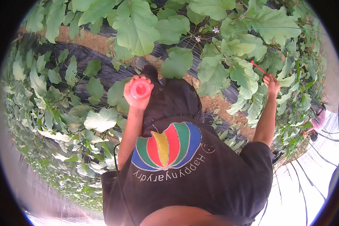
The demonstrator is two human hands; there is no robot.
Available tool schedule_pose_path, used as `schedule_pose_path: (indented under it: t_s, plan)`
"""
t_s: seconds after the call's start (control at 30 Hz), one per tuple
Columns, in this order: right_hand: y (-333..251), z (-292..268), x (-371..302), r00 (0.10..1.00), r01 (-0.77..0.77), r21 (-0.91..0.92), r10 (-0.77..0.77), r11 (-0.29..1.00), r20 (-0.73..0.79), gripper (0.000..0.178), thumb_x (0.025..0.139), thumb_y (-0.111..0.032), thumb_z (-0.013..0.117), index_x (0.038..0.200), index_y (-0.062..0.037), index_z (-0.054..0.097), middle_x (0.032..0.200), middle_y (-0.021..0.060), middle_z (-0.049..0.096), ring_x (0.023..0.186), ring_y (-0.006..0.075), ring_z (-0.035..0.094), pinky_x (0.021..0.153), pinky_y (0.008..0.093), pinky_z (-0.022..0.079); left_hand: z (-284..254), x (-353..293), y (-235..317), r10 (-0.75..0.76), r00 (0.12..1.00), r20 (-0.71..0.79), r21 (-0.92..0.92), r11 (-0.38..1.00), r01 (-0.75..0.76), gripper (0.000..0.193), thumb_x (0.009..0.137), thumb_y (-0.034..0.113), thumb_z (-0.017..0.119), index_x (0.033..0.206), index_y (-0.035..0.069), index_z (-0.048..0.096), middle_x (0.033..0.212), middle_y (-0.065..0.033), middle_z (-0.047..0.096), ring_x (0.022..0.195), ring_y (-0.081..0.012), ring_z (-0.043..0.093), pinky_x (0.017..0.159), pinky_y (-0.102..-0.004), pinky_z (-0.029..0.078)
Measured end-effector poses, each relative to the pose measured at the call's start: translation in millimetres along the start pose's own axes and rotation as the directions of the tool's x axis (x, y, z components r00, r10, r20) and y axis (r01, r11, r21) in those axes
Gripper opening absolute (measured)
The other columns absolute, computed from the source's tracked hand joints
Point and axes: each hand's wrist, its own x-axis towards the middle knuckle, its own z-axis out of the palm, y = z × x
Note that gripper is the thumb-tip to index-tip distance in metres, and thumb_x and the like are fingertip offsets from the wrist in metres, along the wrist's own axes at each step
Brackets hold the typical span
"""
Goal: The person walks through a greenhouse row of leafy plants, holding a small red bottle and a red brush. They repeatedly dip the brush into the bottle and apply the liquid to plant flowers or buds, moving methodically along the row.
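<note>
My left hand (136,100) is closed around a small round translucent cup (141,89), seen from above, with something bright red inside. It is held up in front of my body, over my dark trousers. My right hand (271,84) reaches out to the right among the leaves, fingers pinched on the end of a thin red stick (258,67). The stick's far tip points up and left, close beside a broad eggplant leaf (244,77); whether they touch I cannot tell. Left of that tip, two small pale purple flowers (216,29) show between the leaves.
Leafy eggplant plants (135,26) crowd the far side and both flanks. Black plastic sheeting (73,56) covers the beds, with strips of brown soil (218,107) between. My shoe (140,62) is on the ground ahead. At the far right, a person in pink (318,120) is among the plants.
</note>
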Motion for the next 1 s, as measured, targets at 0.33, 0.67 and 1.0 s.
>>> schedule_pose_path:
  t_s: [0.33,0.67,1.0]
  plan:
    - [-6.5,195.3,74.2,0.803,0.596,-0.577,-0.392,0.558,0.45,0.034,0.076,-0.028,0.061,0.085,0.0043,0.065,0.081,0.0252,0.067,0.078,0.044,0.064,0.073,0.0443,0.052,-11.1,-24.4,-0.7,0.102,0.993,-0.064,-0.018,0.994,-0.104,0.027,0.092,0.032,0.047,0.097,0.009,0.061,0.099,-0.0102,0.062,0.093,-0.0278,0.056,0.078,-0.0399,0.044]
    - [0.2,245.0,147.0,0.574,0.756,-0.158,-0.527,0.635,0.627,0.036,0.089,-0.024,0.056,0.122,-0.0099,0.063,0.122,0.0142,0.066,0.112,0.0348,0.061,0.096,0.043,0.047,-30.0,-34.1,-5.5,0.182,0.977,-0.112,-0.063,0.98,-0.19,0.025,0.091,0.032,0.051,0.094,0.01,0.062,0.099,-0.0096,0.062,0.093,-0.0274,0.057,0.077,-0.0395,0.045]
    - [-1.1,231.4,178.8,0.611,-0.259,0.351,-0.129,0.9,0.781,0.047,0.1,-0.031,0.04,0.137,-0.0024,0.047,0.13,0.0146,0.059,0.117,0.031,0.057,0.103,0.045,0.044,-39.8,-27.1,-11.5,0.195,0.958,-0.209,-0.103,0.97,-0.22,0.023,0.089,0.031,0.052,0.094,0.01,0.061,0.098,-0.0087,0.062,0.092,-0.0274,0.057,0.077,-0.0402,0.045]
